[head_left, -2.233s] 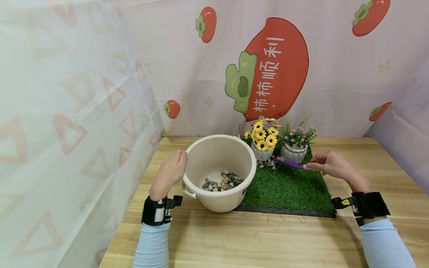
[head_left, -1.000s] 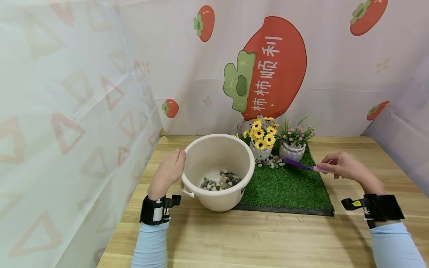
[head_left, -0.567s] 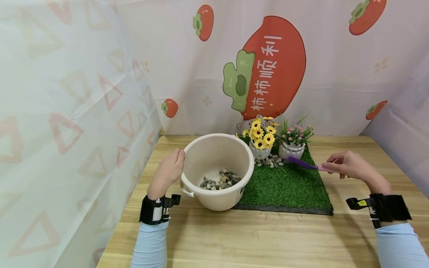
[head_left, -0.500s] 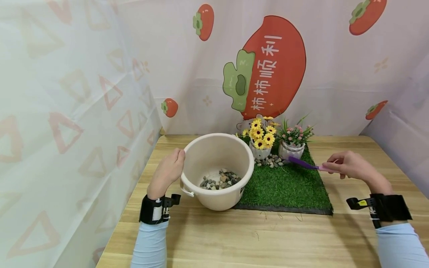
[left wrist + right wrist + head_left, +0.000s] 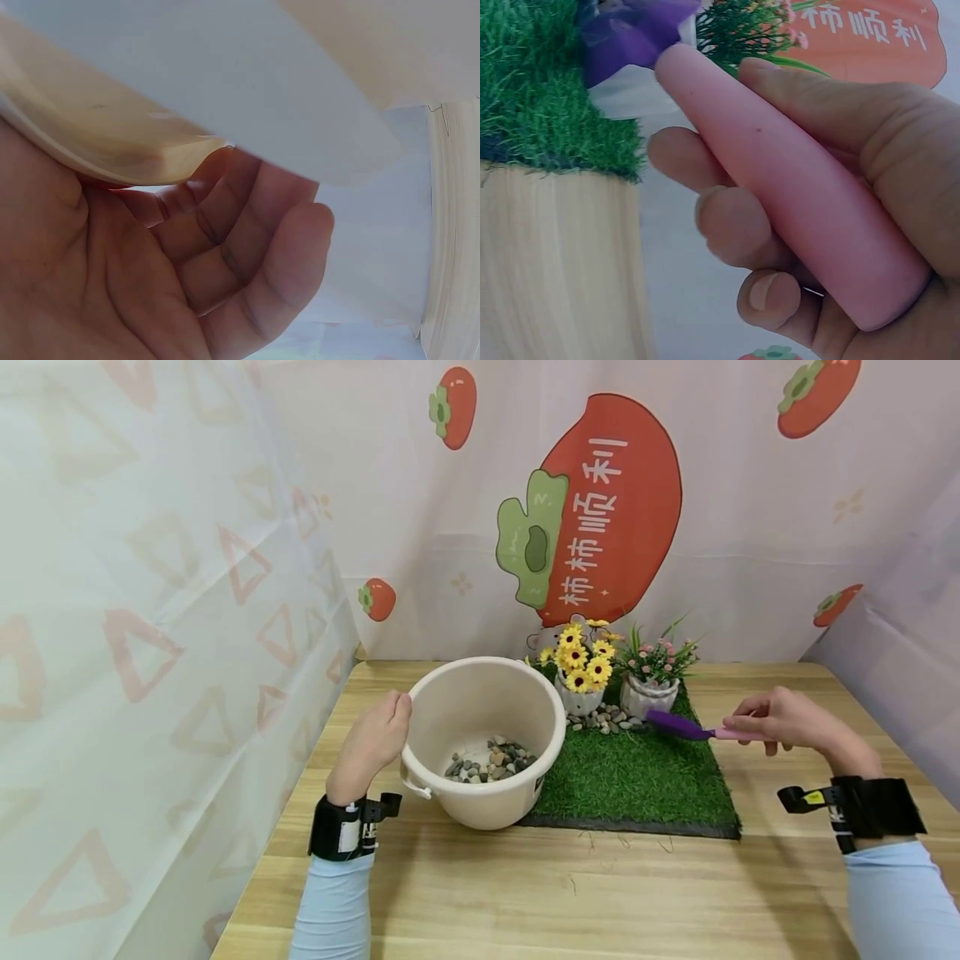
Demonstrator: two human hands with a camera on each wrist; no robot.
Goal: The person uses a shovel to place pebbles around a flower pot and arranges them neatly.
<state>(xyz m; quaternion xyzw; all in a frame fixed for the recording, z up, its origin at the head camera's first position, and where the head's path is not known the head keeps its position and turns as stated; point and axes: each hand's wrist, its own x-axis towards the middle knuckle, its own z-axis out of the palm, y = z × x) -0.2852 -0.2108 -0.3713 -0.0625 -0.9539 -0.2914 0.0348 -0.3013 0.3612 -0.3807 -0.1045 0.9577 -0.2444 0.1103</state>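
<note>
My left hand (image 5: 372, 739) grips the left rim of a beige bucket (image 5: 480, 806); in the left wrist view its fingers (image 5: 277, 277) curl around the rim. Pebbles (image 5: 498, 762) lie on the bucket's floor. My right hand (image 5: 798, 720) holds a small garden trowel by its pink handle (image 5: 802, 195), thumb on one side and fingers on the other. The trowel's purple blade (image 5: 678, 725) points left over the artificial grass mat (image 5: 637, 785), in front of the pink-flower pot (image 5: 648, 696). Loose pebbles (image 5: 603, 719) sit on the mat left of the blade tip.
A pot of yellow flowers (image 5: 579, 702) stands at the mat's back left, just behind the loose pebbles and close to the bucket. The wooden table (image 5: 510, 902) meets printed cloth walls (image 5: 420, 552) at the back and left.
My right hand has drawn the trowel to the right, away from the loose pebbles. More pebbles show on the mat than at first. My left hand stays on the bucket rim.
</note>
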